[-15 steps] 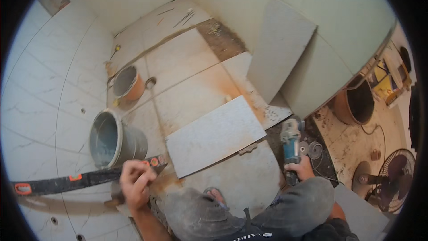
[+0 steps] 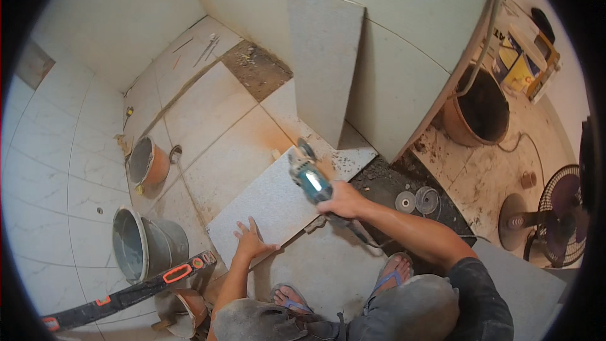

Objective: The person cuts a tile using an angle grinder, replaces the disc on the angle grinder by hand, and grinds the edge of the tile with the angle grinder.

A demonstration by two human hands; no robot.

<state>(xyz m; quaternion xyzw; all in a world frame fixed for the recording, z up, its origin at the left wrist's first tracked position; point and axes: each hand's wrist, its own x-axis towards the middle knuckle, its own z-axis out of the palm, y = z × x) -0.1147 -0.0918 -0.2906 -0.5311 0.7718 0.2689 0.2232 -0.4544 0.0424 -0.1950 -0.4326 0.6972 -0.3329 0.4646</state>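
Note:
My right hand is wrapped round the rear body of a teal angle grinder, held over the right part of a pale grey tile. The grinder's disc sits at the tile's far right edge; whether it touches cannot be told. Flat on the tile's near left part lies my left hand, fingers spread, holding nothing. The tile rests on the floor in front of my feet. Under its near edge a small dark piece sticks out.
At left stand a grey bucket, an orange bucket and a black spirit level. Another tile leans on the wall. Two loose discs, a fan and a large brown bucket are at right.
The grinder has moved from beside my right knee up and left, over the tile. My left hand has come down from near the level onto the tile. The view has shifted.

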